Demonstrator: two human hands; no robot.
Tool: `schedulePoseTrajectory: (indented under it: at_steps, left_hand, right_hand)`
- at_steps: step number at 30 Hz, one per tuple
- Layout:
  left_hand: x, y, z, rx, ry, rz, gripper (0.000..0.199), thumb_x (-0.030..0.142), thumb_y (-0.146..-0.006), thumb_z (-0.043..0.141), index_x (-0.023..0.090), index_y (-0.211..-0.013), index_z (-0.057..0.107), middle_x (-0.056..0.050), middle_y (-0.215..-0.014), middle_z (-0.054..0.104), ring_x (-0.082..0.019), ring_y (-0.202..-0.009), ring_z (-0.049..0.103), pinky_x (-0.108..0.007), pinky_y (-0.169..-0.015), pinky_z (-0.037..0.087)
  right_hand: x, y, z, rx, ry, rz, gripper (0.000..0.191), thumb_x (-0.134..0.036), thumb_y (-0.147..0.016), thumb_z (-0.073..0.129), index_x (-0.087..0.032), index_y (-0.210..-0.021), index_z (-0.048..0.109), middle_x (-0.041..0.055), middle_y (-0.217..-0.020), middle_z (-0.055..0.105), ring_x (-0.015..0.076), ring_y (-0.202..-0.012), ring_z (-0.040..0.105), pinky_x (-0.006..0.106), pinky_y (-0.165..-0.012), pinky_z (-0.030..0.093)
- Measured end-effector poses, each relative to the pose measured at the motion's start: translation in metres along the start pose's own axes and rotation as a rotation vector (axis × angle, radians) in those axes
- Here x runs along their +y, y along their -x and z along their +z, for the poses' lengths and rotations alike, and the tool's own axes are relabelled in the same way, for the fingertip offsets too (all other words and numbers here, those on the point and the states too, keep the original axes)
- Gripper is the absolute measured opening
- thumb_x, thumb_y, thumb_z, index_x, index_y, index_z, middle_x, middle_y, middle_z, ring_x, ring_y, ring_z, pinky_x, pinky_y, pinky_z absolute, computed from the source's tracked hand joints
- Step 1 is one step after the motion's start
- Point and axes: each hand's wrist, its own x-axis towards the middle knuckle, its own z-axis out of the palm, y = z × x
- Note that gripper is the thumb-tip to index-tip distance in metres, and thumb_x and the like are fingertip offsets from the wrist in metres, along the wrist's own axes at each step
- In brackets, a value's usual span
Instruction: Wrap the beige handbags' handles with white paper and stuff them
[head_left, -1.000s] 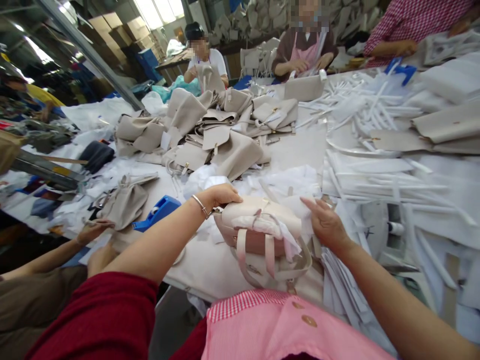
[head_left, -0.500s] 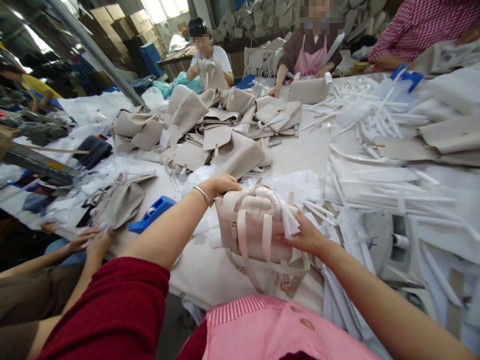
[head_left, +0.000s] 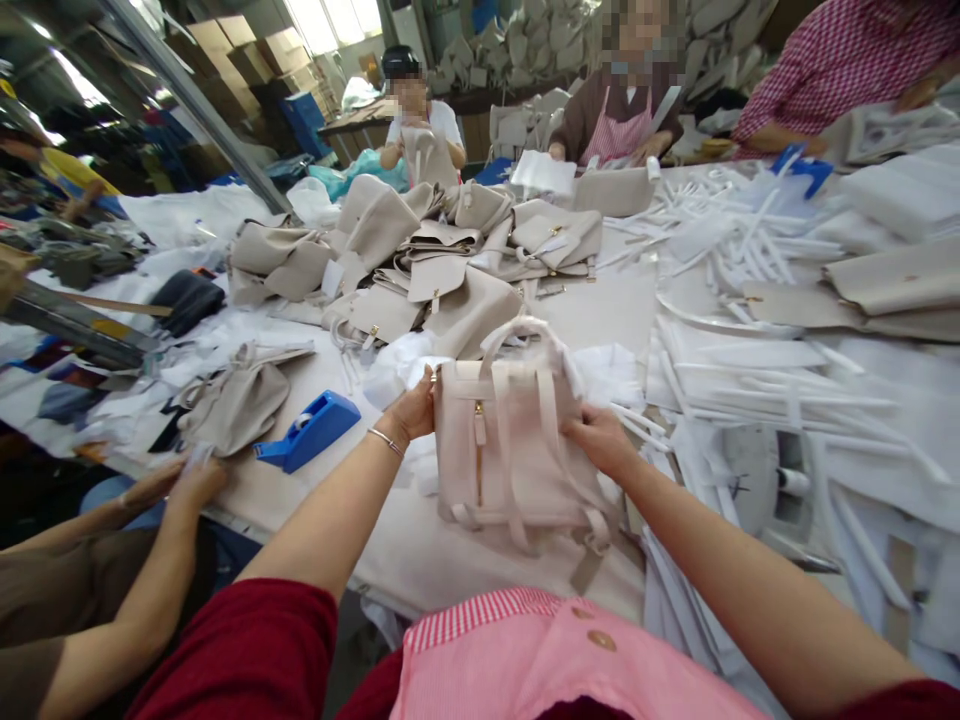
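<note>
Bag (head_left: pixel 529 450) held, both arms (head_left: pixel 319 520) outstretched.

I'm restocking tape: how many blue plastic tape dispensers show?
2: one dispenser left of the wearer's left hand; seemingly another dispenser, far right, near the red-checked sleeve. Others may be hidden behind beige bags.

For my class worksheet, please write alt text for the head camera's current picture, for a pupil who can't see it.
A person's left hand and right hand hold a pale bag by its sides over a table. Beyond lies a heap of similar bags; a blue tape dispenser is at left.
</note>
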Motion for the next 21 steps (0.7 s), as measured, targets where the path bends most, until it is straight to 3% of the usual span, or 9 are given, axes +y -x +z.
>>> schedulePoseTrajectory:
  at_steps: [3,6,9,12,14,17,19,21]
  left_hand:
    - [-0.007,-0.001,0.012,-0.016,-0.043,0.034,0.070,0.080,-0.065,0.061,0.013,-0.087,0.067,-0.015,-0.083,0.073,-0.028,-0.085,0.070,-0.035,-0.079,0.055]
    - [-0.040,-0.007,0.027,0.017,-0.199,-0.010,0.059,0.066,-0.066,0.072,0.013,-0.091,0.067,-0.015,-0.088,0.073,-0.026,-0.085,0.069,-0.034,-0.078,0.055]
    - [-0.089,-0.014,0.038,0.230,-0.471,-0.109,0.061,0.069,-0.066,0.069,0.012,-0.085,0.066,-0.013,-0.082,0.073,-0.025,-0.079,0.068,-0.033,-0.070,0.055]
    - [-0.120,-0.017,0.041,0.373,-0.631,-0.111,0.056,0.065,-0.067,0.070,0.011,-0.081,0.066,-0.012,-0.076,0.071,-0.026,-0.077,0.067,-0.033,-0.066,0.053]
    - [-0.121,-0.014,0.040,0.437,-0.703,-0.048,0.049,0.057,-0.069,0.071,0.011,-0.085,0.067,-0.012,-0.083,0.072,-0.027,-0.087,0.066,-0.033,-0.073,0.051]
    - [-0.104,-0.001,0.040,0.522,-0.802,0.088,0.040,0.042,-0.072,0.072,0.013,-0.098,0.067,-0.012,-0.105,0.071,-0.026,-0.107,0.061,-0.033,-0.091,0.046]
    - [-0.094,0.012,0.046,0.469,-0.895,0.208,0.035,0.040,-0.077,0.067,0.015,-0.101,0.068,-0.010,-0.109,0.070,-0.022,-0.106,0.061,-0.031,-0.094,0.045]
    - [-0.092,0.025,0.057,0.301,-1.024,0.313,0.033,0.043,-0.082,0.061,0.017,-0.101,0.070,-0.008,-0.104,0.071,-0.020,-0.096,0.064,-0.029,-0.089,0.047]
  right_hand:
    - [-0.001,0.000,-0.024,-0.010,0.014,0.064,0.032,-0.045,-0.071,0.071,-0.015,-0.083,0.075,0.0031,-0.062,0.069,0.0213,-0.061,0.063,0.029,-0.053,0.048]
    - [0.012,0.007,-0.049,0.029,0.329,0.146,0.033,-0.045,-0.074,0.069,-0.014,-0.081,0.077,0.0073,-0.064,0.071,0.0212,-0.059,0.064,0.029,-0.053,0.046]
    - [0.033,0.023,-0.058,0.117,0.626,0.208,0.028,-0.038,-0.077,0.064,-0.014,-0.071,0.077,0.0094,-0.062,0.071,0.0227,-0.063,0.066,0.031,-0.059,0.047]
    - [0.052,0.042,-0.052,0.184,0.710,0.199,0.023,-0.029,-0.078,0.060,-0.015,-0.073,0.078,0.0125,-0.072,0.074,0.0265,-0.079,0.068,0.033,-0.070,0.048]
    - [0.059,0.054,-0.048,0.185,0.771,0.155,0.026,-0.029,-0.081,0.055,-0.017,-0.082,0.079,0.0133,-0.085,0.076,0.0281,-0.088,0.068,0.034,-0.076,0.049]
    - [0.057,0.069,-0.054,0.222,0.848,0.037,0.032,-0.030,-0.085,0.050,-0.018,-0.096,0.077,0.0125,-0.099,0.075,0.0287,-0.097,0.068,0.038,-0.083,0.050]
    - [0.046,0.077,-0.063,0.312,0.845,-0.080,0.033,-0.027,-0.085,0.048,-0.017,-0.102,0.075,0.0130,-0.105,0.074,0.0282,-0.101,0.067,0.040,-0.090,0.049]
    - [0.028,0.084,-0.070,0.409,0.774,-0.228,0.034,-0.024,-0.084,0.049,-0.017,-0.107,0.073,0.0133,-0.110,0.072,0.0273,-0.105,0.065,0.040,-0.095,0.047]
